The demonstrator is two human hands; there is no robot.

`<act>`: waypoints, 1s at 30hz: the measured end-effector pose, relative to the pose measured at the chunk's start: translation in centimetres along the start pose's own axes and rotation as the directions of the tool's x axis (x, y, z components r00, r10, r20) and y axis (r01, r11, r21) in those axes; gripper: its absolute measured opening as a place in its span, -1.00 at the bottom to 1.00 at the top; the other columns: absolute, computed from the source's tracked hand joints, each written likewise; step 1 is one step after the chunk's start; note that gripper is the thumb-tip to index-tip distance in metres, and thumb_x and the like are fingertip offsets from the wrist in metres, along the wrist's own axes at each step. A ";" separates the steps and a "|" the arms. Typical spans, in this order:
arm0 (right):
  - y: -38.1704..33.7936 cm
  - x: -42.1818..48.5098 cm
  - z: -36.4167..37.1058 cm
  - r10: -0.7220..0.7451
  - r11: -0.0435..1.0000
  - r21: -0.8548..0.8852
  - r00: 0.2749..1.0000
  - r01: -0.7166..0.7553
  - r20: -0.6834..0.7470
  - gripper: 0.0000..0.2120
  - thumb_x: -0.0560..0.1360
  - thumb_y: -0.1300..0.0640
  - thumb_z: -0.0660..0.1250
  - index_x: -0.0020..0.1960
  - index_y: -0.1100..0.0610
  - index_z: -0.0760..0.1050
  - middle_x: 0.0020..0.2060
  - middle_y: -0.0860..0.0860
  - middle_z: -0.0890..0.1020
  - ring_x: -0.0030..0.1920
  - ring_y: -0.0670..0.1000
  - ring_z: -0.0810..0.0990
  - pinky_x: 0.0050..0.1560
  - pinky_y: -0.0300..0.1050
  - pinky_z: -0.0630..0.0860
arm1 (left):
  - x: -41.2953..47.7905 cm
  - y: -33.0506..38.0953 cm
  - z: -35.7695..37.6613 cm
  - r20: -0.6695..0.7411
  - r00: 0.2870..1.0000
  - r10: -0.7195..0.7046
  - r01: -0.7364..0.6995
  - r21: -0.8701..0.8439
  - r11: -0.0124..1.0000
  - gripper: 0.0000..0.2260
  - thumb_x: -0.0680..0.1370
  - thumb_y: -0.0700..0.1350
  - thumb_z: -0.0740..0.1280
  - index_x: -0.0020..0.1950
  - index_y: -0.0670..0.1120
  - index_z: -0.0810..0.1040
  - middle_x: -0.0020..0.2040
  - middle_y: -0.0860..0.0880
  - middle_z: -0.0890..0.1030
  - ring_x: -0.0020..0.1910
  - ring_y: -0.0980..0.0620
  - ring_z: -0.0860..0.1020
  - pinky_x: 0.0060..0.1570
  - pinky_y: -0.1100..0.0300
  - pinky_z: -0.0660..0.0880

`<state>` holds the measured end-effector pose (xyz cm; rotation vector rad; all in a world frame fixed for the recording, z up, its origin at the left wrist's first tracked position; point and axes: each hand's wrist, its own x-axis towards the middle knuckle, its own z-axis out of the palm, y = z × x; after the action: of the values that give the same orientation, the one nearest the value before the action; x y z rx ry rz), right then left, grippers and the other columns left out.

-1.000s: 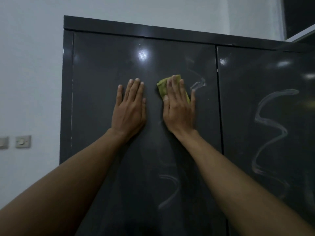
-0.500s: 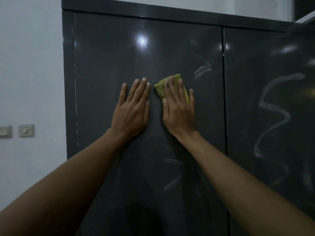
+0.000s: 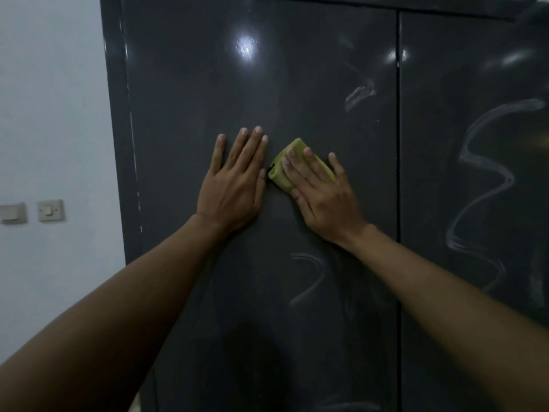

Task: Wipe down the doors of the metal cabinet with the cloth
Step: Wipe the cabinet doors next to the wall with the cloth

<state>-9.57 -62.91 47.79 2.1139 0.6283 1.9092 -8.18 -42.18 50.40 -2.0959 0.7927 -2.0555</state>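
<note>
A dark grey metal cabinet fills the view, with a left door (image 3: 208,84) and a right door (image 3: 475,203) split by a vertical seam. My right hand (image 3: 323,194) lies flat with straight fingers on a folded yellow-green cloth (image 3: 280,173), pressing it against the left door. My left hand (image 3: 234,182) rests flat on the same door just left of the cloth, fingers straight. White smear marks show on the left door above (image 3: 359,95) and below (image 3: 309,278) my right hand, and a long wavy smear (image 3: 481,185) runs down the right door.
A pale wall (image 3: 53,114) stands left of the cabinet, carrying a light switch (image 3: 50,210) and another plate (image 3: 12,213) at the frame's left edge. Bright light reflections sit high on the left door.
The view has dropped down the doors, so the cabinet's top edge has left the frame. My right hand has slid the cloth downward and turned it slightly leftward; my left hand stays flat beside it.
</note>
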 end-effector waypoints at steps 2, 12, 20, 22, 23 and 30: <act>0.5 -0.1 -0.1 0.094 0.995 0.023 0.995 -0.093 -0.022 -0.53 0.64 0.05 0.06 0.54 0.09 0.19 0.52 0.01 0.23 0.54 0.03 0.13 0.47 0.26 0.10 | -0.2 0.0 0.0 0.005 1.000 -0.004 0.004 0.001 1.000 -0.53 0.64 -0.06 0.06 0.53 -0.21 0.20 0.54 -0.16 0.22 0.54 -0.11 0.15 0.49 -0.20 0.03; -0.7 -3.0 0.4 -0.076 0.997 -0.017 0.997 0.076 0.015 -0.54 0.65 0.05 0.07 0.53 0.08 0.22 0.52 0.01 0.23 0.54 0.06 0.15 0.46 0.29 0.12 | -1.8 0.4 0.0 0.003 1.000 0.015 -0.015 0.012 1.000 -0.52 0.65 -0.04 0.08 0.53 -0.21 0.21 0.54 -0.16 0.21 0.54 -0.10 0.14 0.47 -0.23 0.06; -4.0 -4.2 1.2 0.173 0.983 0.070 0.983 -0.168 -0.064 -0.50 0.63 0.08 0.09 0.55 0.08 0.12 0.53 0.01 0.17 0.55 0.07 0.09 0.49 0.25 0.08 | -2.8 0.9 -0.3 0.036 0.999 0.032 -0.033 0.032 0.999 -0.53 0.66 -0.02 0.06 0.53 -0.20 0.22 0.54 -0.16 0.21 0.54 -0.11 0.15 0.47 -0.22 0.08; -3.2 -5.6 0.9 -0.082 0.996 0.027 0.997 0.082 -0.003 -0.53 0.64 0.08 0.10 0.54 0.07 0.19 0.52 0.00 0.23 0.54 0.07 0.15 0.46 0.26 0.15 | -3.1 0.9 -0.3 0.037 0.999 0.035 -0.036 0.027 0.999 -0.53 0.66 -0.03 0.07 0.53 -0.20 0.21 0.54 -0.16 0.21 0.54 -0.11 0.14 0.47 -0.23 0.08; -2.4 -6.1 0.7 -0.144 0.990 0.005 0.989 0.144 0.017 -0.54 0.64 0.07 0.10 0.53 0.06 0.21 0.51 -0.01 0.24 0.53 0.06 0.17 0.46 0.26 0.16 | -3.3 1.0 -0.3 0.039 0.998 0.041 -0.042 0.025 0.999 -0.53 0.66 -0.03 0.08 0.53 -0.20 0.21 0.54 -0.16 0.21 0.53 -0.11 0.15 0.47 -0.23 0.08; -3.6 -6.3 1.2 0.250 0.966 0.083 0.967 -0.245 -0.051 -0.50 0.64 0.07 0.06 0.56 0.09 0.13 0.54 0.01 0.15 0.55 0.08 0.07 0.49 0.24 0.06 | -4.5 1.2 -0.5 0.062 0.995 0.075 -0.078 0.040 0.996 -0.53 0.66 -0.02 0.07 0.53 -0.19 0.22 0.54 -0.16 0.20 0.54 -0.11 0.14 0.48 -0.22 0.06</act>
<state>-9.34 -62.42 40.45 2.2825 0.4736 2.1181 -8.77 -41.20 45.91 -2.0609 0.8002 -1.9436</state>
